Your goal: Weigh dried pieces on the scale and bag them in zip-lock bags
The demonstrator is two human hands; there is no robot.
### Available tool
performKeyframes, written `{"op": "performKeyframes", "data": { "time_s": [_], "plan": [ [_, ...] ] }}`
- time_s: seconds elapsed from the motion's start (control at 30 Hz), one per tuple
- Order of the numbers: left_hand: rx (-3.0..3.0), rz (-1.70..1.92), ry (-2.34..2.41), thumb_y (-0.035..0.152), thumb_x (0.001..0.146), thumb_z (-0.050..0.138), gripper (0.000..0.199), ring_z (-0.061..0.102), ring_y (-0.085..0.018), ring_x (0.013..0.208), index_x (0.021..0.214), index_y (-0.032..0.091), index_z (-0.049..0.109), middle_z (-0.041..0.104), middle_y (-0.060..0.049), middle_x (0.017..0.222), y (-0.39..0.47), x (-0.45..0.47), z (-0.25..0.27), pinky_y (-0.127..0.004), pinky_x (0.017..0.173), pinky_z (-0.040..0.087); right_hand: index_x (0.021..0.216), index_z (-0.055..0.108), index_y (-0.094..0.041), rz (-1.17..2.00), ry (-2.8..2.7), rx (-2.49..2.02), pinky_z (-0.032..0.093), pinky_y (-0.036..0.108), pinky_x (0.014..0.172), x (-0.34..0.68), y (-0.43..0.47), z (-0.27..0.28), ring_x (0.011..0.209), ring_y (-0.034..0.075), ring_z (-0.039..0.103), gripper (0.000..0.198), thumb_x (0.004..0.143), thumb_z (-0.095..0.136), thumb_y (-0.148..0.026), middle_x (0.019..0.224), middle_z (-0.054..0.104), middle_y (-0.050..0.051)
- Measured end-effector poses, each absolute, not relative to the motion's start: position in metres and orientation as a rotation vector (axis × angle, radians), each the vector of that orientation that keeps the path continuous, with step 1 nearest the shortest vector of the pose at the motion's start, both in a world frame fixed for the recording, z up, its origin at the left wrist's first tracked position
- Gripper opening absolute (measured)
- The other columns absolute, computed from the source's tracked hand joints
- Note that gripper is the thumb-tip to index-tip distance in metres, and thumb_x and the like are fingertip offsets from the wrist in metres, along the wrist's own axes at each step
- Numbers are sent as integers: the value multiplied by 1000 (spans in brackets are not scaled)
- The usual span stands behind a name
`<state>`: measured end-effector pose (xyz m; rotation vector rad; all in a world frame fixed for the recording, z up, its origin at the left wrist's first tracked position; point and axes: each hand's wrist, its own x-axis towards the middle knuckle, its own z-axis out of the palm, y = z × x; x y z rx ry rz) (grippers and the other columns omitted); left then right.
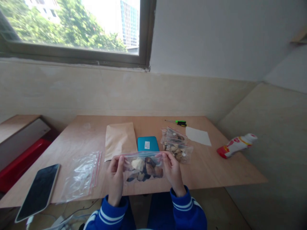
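Two hands share one clear zip bag (141,154), raised on the wearer's side of the teal case (146,142); whether the two touch, I cannot tell. The left hand (116,179) has its grip pinched on one top corner, thumb uppermost, and the right hand (173,169) has its grip pinched on the other. For good handling, keep the strip level and taut, pull evenly at both corners, and let the pieces (150,169) sit low, clear of the strip; a lopsided tug could bunch the plastic. The bag is see-through and slightly creased, and whether its strip is sealed is unclear. Inside are lumpy, dark brown pieces and one pale cream lump (137,164). Right of the case, filled bags (188,151) lie on the table (211,171); left of it lies a brown paper packet (120,137).
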<state>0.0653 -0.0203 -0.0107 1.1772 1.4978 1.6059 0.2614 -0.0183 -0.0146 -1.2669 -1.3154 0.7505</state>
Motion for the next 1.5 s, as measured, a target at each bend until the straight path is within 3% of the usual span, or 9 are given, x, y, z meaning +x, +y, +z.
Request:
{"op": "performKeyframes", "data": {
  "time_s": [0.3,0.53,0.67,0.8,0.9,1.03,1.37,1.5],
  "plan": [
    [1213,1612,1548,53,82,53,35,52,-11,52,77,19,57,53,3,62,-20,70,-9,-20,48,42,80,62,-21,595,-1262,-1255,50,29,71,257,-25,-15,73,17,62,27,93,47,-39,79,67,4],
    [1160,1613,1520,53,84,51,35,47,-10,50,74,20,53,49,5,58,-21,67,-11,-20,46,39,88,64,-19,741,-1231,-1241,52,27,64,254,-18,-17,64,15,61,31,92,47,-45,78,69,4],
    [1156,1604,1490,52,86,49,35,49,-11,54,79,19,57,50,4,58,-19,68,-12,-21,52,43,96,66,-20,852,-1323,-1233,52,29,73,252,-14,-21,80,18,66,29,89,52,-45,88,71,5],
    [1211,1589,1465,51,86,50,35,54,-12,64,94,19,62,59,1,70,-19,63,-16,-22,61,47,89,66,-20,867,-1320,-1241,52,30,76,247,-12,-22,83,20,66,24,85,59,-42,86,71,5],
    [1262,1535,1423,49,84,55,32,57,-13,68,91,19,63,62,0,76,-21,60,-19,-23,62,48,88,66,-19,854,-1296,-1253,52,30,77,247,-12,-21,82,19,67,22,86,59,-40,83,72,4],
    [1266,1518,1401,46,81,61,27,56,-13,63,81,19,62,59,2,66,-21,61,-22,-22,59,46,85,67,-20,792,-1331,-1283,51,30,78,252,-13,-21,84,19,66,20,86,58,-38,86,71,4],
    [1288,1578,1443,41,84,60,24,53,-11,59,75,19,58,54,4,61,-25,62,-19,-21,56,42,79,64,-21,512,-1516,-1219,47,32,75,256,-13,-24,79,18,61,13,88,58,-28,79,67,3],
    [1374,1534,1428,38,84,60,20,55,-12,60,78,19,61,58,3,64,-24,64,-21,-23,56,44,93,66,-23,390,-1603,-1275,42,37,87,252,-15,-21,93,21,60,12,90,55,-24,93,69,4]
  ]
}}
